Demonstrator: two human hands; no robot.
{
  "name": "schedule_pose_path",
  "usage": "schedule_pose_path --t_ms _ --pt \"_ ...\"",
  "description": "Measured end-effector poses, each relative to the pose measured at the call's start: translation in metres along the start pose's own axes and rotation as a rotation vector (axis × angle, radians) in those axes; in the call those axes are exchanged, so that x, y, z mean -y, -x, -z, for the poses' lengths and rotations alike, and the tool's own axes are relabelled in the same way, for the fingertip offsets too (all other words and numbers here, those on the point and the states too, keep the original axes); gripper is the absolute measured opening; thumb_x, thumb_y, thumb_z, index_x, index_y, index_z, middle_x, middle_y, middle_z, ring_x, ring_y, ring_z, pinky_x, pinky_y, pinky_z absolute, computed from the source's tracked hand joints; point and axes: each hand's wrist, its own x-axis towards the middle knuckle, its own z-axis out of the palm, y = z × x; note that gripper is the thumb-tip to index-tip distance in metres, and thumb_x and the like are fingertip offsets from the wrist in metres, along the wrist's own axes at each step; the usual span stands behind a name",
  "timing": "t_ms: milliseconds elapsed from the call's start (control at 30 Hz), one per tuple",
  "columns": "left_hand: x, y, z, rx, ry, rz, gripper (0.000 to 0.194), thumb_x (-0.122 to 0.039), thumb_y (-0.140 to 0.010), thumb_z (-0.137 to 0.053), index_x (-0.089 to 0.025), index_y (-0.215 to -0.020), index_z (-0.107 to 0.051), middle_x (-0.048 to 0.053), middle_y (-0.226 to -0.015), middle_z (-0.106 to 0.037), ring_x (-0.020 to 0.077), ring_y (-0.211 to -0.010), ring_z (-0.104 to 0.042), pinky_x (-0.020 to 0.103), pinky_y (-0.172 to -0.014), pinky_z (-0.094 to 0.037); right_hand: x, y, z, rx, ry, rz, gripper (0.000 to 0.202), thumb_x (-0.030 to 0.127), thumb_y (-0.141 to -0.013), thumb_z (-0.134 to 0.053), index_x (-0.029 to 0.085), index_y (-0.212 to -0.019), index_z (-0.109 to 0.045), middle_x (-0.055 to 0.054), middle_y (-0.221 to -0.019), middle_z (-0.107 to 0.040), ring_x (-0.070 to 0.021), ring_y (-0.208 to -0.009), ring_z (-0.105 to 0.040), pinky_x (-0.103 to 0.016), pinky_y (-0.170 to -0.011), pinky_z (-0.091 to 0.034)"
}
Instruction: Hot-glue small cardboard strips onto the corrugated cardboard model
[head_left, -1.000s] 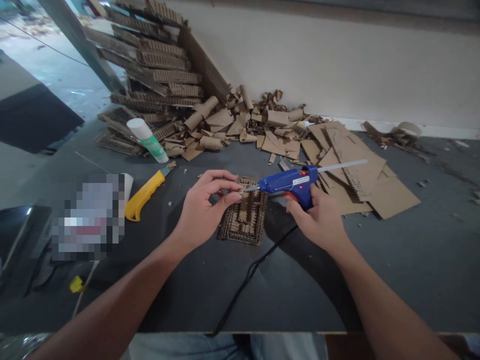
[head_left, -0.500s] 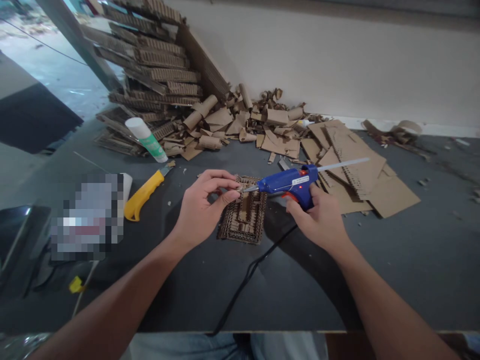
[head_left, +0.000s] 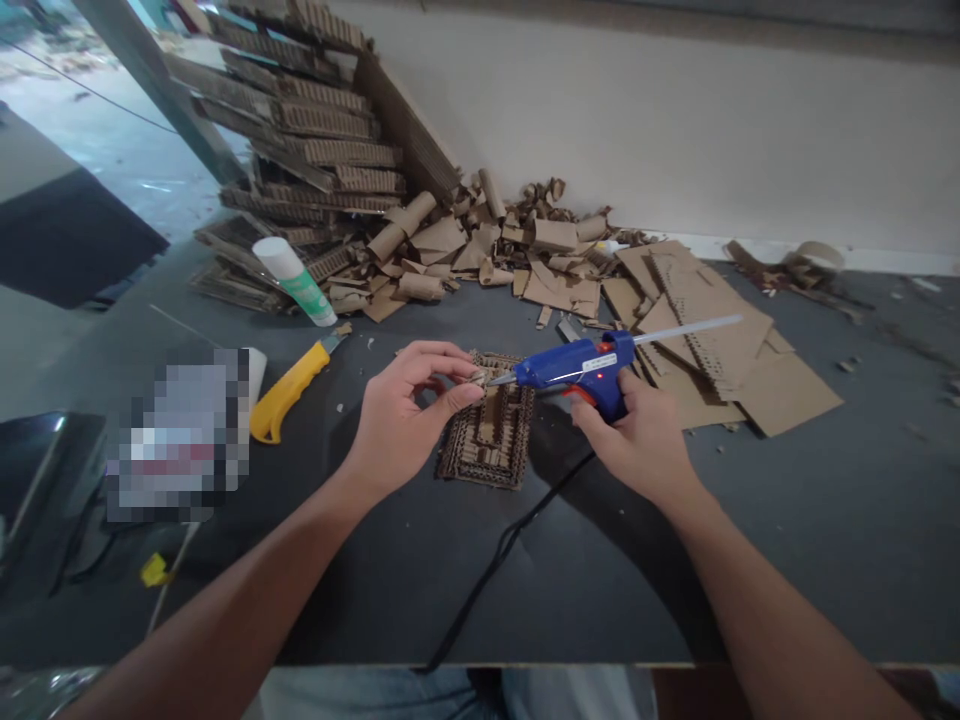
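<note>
My right hand (head_left: 637, 425) grips a blue hot glue gun (head_left: 574, 367) by its handle; a clear glue stick (head_left: 690, 328) sticks out of the back and a small red light glows on its side. The gun's nozzle points left. At its tip my left hand (head_left: 409, 415) pinches a small piece of cardboard (head_left: 478, 378) between thumb and fingers. Both are held above a rectangular panel (head_left: 491, 455) built from corrugated cardboard strips, which lies on the dark table. The far left part of the panel is hidden behind my left fingers.
A yellow utility knife (head_left: 289, 395) and a white-green glue tube (head_left: 296, 282) lie to the left. Cardboard scraps (head_left: 480, 245) heap along the wall beside stacked cardboard frames (head_left: 322, 150). Flat cardboard sheets (head_left: 787, 390) lie right. The gun's black cord (head_left: 480, 580) runs to the front edge.
The nozzle and the cardboard piece have shifted very slightly against each other. Both hands otherwise keep their places and grips.
</note>
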Motion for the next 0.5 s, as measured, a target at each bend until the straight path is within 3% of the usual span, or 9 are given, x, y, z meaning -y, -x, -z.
schedule_pose_path --t_ms 233,500 --pt "-0.0012 0.0013 0.004 0.028 -0.202 -0.106 0.01 -0.029 -0.09 -0.071 -0.023 -0.097 -0.075 0.004 -0.105 -0.079 0.0216 -0.095 -0.074 0.033 -0.081 -0.062 0.0016 -0.0013 0.0002 -0.052 0.028 -0.004 0.026 0.039 -0.076 -0.062 0.026 -0.063 -0.043 0.009 -0.039 -0.037 -0.0104 -0.034 -0.035 -0.028 -0.043 -0.032" --pt "0.0068 -0.0008 0.0091 0.136 -0.416 -0.313 0.017 -0.03 -0.095 -0.063 -0.024 -0.105 -0.076 0.004 -0.095 -0.08 0.0202 -0.086 -0.076 0.033 -0.081 -0.062 -0.0009 -0.0043 0.0004 -0.135 0.018 -0.055 0.027 0.043 -0.074 -0.065 0.025 -0.064 -0.048 0.007 -0.043 -0.041 -0.011 -0.04 -0.037 -0.027 -0.043 -0.032"
